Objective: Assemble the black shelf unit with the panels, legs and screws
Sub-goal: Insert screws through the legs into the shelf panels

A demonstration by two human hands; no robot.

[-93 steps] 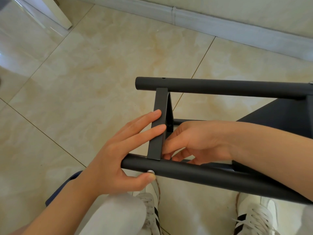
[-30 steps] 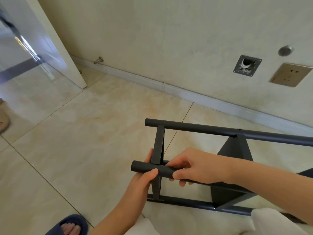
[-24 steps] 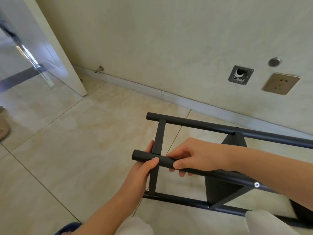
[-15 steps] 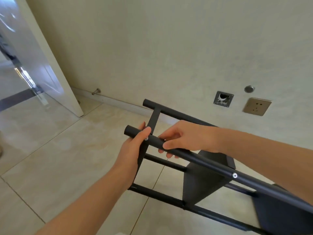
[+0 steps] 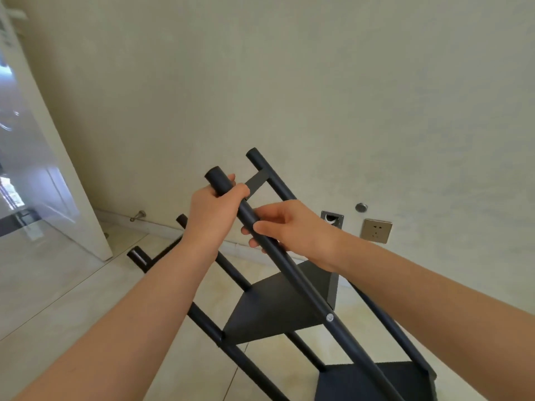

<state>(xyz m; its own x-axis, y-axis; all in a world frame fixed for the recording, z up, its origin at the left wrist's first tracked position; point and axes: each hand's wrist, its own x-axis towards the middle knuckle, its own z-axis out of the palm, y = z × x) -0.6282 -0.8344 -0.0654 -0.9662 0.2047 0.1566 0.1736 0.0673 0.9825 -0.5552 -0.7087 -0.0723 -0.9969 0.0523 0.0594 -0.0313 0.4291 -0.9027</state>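
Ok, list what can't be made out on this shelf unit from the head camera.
Head view only:
- The lower panel: cut off by the bottom edge.
- Where the top strip meets the held leg: covered by the left hand.
- The screw in that leg: too small to tell if it is tight.

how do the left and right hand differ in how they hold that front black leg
The left hand grips the front leg just below its top end; the right hand holds it lower down. The left hand's fingers wrap over the tube, whereas the right hand pinches it, thumb on the near side and fingers behind. Both hold the same leg of the tilted shelf unit.
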